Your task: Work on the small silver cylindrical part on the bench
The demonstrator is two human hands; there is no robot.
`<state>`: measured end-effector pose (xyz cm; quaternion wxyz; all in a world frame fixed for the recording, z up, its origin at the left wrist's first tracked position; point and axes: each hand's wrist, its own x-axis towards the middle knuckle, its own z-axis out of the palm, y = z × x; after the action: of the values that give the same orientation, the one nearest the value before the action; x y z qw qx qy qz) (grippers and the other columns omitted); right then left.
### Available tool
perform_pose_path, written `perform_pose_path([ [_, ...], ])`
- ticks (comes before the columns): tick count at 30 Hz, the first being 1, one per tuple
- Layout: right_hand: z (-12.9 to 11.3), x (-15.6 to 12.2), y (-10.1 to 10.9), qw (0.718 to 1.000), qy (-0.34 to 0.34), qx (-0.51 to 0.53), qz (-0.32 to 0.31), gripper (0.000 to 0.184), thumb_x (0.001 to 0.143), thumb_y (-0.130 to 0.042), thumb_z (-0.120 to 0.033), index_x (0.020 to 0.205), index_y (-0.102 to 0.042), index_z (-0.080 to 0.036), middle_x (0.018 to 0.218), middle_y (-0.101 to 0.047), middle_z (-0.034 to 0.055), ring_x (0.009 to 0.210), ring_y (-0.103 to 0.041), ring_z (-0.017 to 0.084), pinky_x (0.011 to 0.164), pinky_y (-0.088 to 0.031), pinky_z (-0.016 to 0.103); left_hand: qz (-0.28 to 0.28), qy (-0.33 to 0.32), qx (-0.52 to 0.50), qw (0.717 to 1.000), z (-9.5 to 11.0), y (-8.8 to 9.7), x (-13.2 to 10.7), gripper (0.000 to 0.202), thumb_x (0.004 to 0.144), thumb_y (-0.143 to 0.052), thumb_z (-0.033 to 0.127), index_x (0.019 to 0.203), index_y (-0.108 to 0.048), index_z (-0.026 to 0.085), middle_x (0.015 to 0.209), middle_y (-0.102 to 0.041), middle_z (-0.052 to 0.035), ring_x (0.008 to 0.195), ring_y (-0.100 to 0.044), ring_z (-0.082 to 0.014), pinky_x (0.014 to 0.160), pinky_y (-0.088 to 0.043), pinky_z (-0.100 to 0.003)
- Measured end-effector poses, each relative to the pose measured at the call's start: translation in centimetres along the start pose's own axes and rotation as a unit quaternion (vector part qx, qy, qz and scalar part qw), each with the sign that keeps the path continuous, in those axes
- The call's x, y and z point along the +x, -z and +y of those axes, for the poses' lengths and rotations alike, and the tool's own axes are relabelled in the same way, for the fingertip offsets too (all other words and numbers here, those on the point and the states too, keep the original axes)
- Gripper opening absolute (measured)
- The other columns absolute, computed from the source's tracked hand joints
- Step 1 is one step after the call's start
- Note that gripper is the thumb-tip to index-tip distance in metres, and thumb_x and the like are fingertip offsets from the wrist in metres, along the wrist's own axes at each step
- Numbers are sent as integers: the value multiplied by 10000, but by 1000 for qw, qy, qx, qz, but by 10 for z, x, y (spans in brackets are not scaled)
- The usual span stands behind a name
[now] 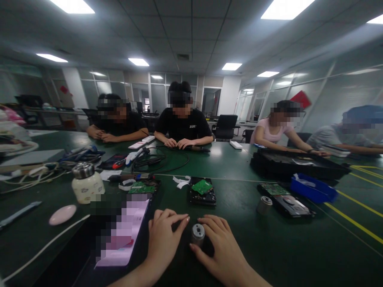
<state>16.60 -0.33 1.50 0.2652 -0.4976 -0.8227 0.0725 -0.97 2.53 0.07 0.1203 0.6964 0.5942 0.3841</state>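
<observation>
My left hand (163, 235) and my right hand (220, 245) rest on the green table (239, 255) near its front edge. Between them stands a small silver metal cylinder (198, 234). The right thumb and fingers curl around its right side, and the left index finger reaches toward its top. Whether either hand truly grips it I cannot tell. A hard drive with a green circuit board (202, 190) lies just beyond the hands.
A phone with a lit screen (125, 231) lies left of my hands, a white jar (86, 184) and pink oval (62, 214) further left. A second cylinder (264, 205), an opened drive (287, 201) and a blue bin (312, 187) sit right. Several people sit across the table.
</observation>
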Motion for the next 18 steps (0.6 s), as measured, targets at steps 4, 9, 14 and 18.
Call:
perform_pose_path([
  [4, -1, 0, 2, 1000, -4, 2, -9, 338, 795, -641, -384, 1079, -657, -201, 1160, -629, 77, 1121, -495, 276, 989, -349, 429, -33, 1, 66, 997, -7, -5, -1, 131, 799, -632, 385, 844, -755, 379, 824, -670, -36, 846, -534, -275, 680, -368, -379],
  [9, -2, -1, 3, 1000, -6, 3, -9, 338, 791, -642, -375, 1076, -654, -192, 1158, -627, 79, 1126, -489, 275, 991, -352, 422, 0, -23, 15, 1000, -4, -4, 1, 168, 824, -610, 408, 884, -755, 348, 789, -622, -36, 817, -506, -247, 701, -395, -378],
  [14, 1, -1, -2, 1000, 7, 12, 1, 371, 774, -656, -325, 1117, -633, -184, 1145, -627, 77, 1119, -491, 261, 985, -360, 404, -9, -143, -125, 982, 5, 3, -1, 169, 860, -595, 366, 946, -739, 341, 870, -600, -37, 924, -479, -240, 815, -413, -384],
  [18, 1, 1, -3, 1000, 11, 17, 5, 389, 767, -659, -308, 1132, -625, -178, 1142, -630, 81, 1117, -491, 263, 985, -357, 408, -37, -162, -159, 973, 9, 6, -2, 140, 852, -618, 331, 908, -747, 327, 883, -612, -39, 952, -465, -245, 844, -410, -394],
])
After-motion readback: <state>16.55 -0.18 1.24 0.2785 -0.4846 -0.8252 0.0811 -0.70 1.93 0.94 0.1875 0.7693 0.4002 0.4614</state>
